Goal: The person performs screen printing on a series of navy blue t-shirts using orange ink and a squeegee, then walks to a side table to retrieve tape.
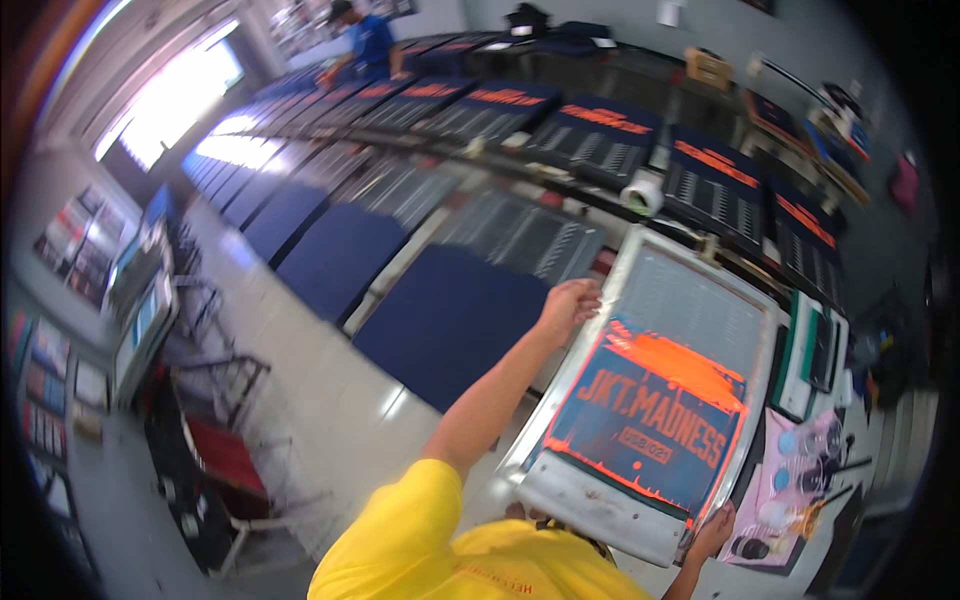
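Note:
A screen printing frame (620,262) with pale metal sides lies tilted in front of me. Bright orange ink (680,368) is spread across the middle of its mesh, above a lettered stencil area. A squeegee (600,505) with a pale body and a dark green blade edge rests across the end nearest me. My left hand (572,305) is closed at the frame's upper left side, its fingertips against the edge. At the lower right corner my right hand (712,532) is closed around the frame's side, close to the squeegee's end; part of its fingers is hidden.
Dark blue fabric panels (450,325) lie on boards along the near row. Panels printed in orange (715,165) fill the far row. A white roll (642,193) sits between the rows. Bottles (780,480) stand on a pink sheet at right. Another person (370,45) works far back.

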Available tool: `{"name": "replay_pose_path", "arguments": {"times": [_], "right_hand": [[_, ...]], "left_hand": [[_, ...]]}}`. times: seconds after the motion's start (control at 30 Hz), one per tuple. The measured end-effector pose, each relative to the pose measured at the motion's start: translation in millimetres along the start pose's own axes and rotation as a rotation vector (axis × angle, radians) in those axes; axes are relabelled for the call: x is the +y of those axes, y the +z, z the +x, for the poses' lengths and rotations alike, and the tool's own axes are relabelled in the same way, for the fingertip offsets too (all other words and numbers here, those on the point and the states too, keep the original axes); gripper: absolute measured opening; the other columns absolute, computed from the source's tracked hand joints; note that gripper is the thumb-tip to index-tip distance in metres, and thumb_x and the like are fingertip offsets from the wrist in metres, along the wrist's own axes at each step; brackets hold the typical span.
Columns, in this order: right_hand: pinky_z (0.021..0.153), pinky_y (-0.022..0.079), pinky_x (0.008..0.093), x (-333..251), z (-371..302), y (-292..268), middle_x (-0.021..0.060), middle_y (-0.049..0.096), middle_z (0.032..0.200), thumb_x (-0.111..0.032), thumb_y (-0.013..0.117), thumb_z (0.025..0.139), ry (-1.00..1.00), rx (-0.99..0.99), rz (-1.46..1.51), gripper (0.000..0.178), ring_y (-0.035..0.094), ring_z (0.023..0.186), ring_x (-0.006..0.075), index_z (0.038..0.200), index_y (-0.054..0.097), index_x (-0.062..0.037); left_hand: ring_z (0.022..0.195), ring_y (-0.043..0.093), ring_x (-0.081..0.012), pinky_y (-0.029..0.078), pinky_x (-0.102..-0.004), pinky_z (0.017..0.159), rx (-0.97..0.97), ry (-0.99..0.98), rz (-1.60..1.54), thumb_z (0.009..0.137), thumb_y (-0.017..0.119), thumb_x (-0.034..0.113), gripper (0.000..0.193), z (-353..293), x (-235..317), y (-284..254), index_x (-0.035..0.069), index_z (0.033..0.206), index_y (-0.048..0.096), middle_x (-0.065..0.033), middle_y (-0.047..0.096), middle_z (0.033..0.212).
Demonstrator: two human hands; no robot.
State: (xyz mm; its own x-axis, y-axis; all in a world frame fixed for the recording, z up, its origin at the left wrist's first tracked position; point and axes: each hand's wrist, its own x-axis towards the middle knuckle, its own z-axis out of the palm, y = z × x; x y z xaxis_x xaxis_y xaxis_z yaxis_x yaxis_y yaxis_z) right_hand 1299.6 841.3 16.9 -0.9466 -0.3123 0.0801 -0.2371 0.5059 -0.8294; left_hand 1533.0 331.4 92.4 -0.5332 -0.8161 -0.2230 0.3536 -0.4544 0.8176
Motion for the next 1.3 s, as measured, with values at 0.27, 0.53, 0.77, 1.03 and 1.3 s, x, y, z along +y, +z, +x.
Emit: {"name": "replay_pose_path", "arguments": {"times": [0.27, 0.53, 0.77, 1.03, 1.3], "right_hand": [[0.085, 0.047, 0.0357, 17, -9, 3, 0.0169, 0.064, 0.103, -0.026, 0.046, 0.104, -0.02, 0.152, 0.013, 0.04, 0.06, 0.092, 0.0235, 0.116, 0.059, 0.0101], [0.092, 0.045, 0.0378, -18, -17, -5, 0.0167, 0.064, 0.105, -0.022, 0.046, 0.103, 0.078, 0.098, 0.055, 0.034, 0.061, 0.101, 0.0287, 0.114, 0.061, 0.0069], [0.093, 0.048, 0.0434, -14, -21, -8, 0.0263, 0.065, 0.116, -0.023, 0.05, 0.102, 0.043, 0.114, -0.207, 0.038, 0.062, 0.104, 0.0383, 0.121, 0.061, 0.0083], [0.087, 0.051, 0.0436, -4, -20, -11, 0.025, 0.067, 0.106, -0.023, 0.051, 0.102, 0.035, 0.106, -0.258, 0.034, 0.064, 0.097, 0.0381, 0.113, 0.064, 0.0069], [0.095, 0.048, 0.0472, -38, -29, -6, 0.0255, 0.063, 0.118, -0.034, 0.048, 0.104, -0.191, 0.12, -0.285, 0.047, 0.061, 0.107, 0.0389, 0.128, 0.057, 0.0046]], "left_hand": [[0.108, 0.061, -0.0299, 0.055, -0.0413, 0.089, -0.138, -0.076, -0.107, 0.095, 0.062, 0.028, 0.051, 193, 0, 104, 0.002, 0.136, 0.048, -0.014, 0.048, 0.136], [0.119, 0.056, -0.0375, 0.054, -0.0433, 0.098, -0.093, -0.032, -0.187, 0.091, 0.068, 0.016, 0.053, 294, -17, 138, 0.005, 0.138, 0.044, -0.0123, 0.043, 0.137], [0.123, 0.056, -0.0319, 0.042, -0.0448, 0.111, -0.033, 0.11, -0.223, 0.091, 0.067, 0.01, 0.052, 318, -22, 146, 0.004, 0.136, 0.042, -0.0138, 0.051, 0.133], [0.117, 0.058, -0.033, 0.05, -0.0446, 0.102, -0.134, 0.328, -0.263, 0.094, 0.064, 0.01, 0.028, 231, 37, 112, -0.002, 0.118, 0.056, -0.0136, 0.058, 0.121], [0.086, 0.06, -0.0185, 0.052, -0.0451, 0.094, 0.17, 0.496, -0.107, 0.098, 0.061, 0.014, 0.012, 27, 103, -106, 0.006, 0.101, 0.052, -0.0059, 0.06, 0.101]]}}
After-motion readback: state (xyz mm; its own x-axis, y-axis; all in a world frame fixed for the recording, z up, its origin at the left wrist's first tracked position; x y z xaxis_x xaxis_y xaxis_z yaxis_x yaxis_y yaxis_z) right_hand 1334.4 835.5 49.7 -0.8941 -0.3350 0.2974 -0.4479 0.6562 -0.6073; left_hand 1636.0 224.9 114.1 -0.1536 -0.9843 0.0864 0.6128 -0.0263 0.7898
